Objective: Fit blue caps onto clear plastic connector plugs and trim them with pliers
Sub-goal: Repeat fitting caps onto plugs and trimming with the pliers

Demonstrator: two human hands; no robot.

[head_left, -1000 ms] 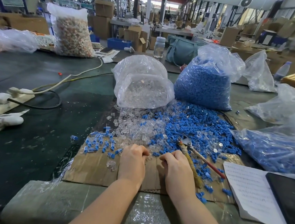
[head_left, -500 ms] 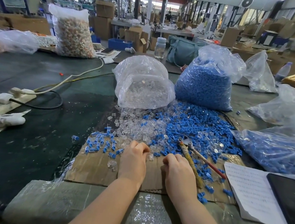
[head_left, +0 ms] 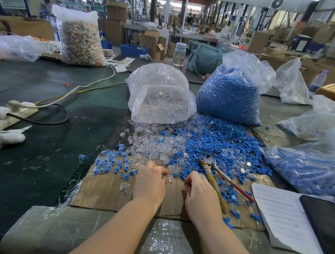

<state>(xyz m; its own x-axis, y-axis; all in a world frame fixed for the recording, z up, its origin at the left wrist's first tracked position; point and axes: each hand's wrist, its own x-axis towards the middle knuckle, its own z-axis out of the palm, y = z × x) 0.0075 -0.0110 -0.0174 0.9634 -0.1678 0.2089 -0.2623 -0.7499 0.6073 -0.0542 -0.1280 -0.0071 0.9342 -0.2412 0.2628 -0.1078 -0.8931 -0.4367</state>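
Observation:
My left hand point(head_left: 150, 183) rests on the cardboard sheet point(head_left: 104, 192) and pinches a clear plug point(head_left: 170, 178) at its fingertips. Beside it, my right hand point(head_left: 202, 193) is curled, its fingertips touching the near edge of the loose blue caps point(head_left: 221, 145). Whether it holds anything is hidden. Loose clear plugs point(head_left: 150, 145) lie just ahead of the left hand. Several plugs with blue caps on them point(head_left: 112, 163) lie to its left. The pliers point(head_left: 214, 178), one handle tape-wrapped and one red, lie untouched right of my right hand.
A bag of clear plugs point(head_left: 161, 98) and a bag of blue caps point(head_left: 230, 96) stand behind the piles. Another bag of blue parts point(head_left: 310, 171), a paper sheet point(head_left: 282, 218) and a black flat device point(head_left: 328, 228) lie at right. A power strip with cables point(head_left: 14, 109) lies at left.
Both hands were fists close together; they have separated and slid forward to the piles. The left hand now pinches a clear plug, and the right has reached the blue caps.

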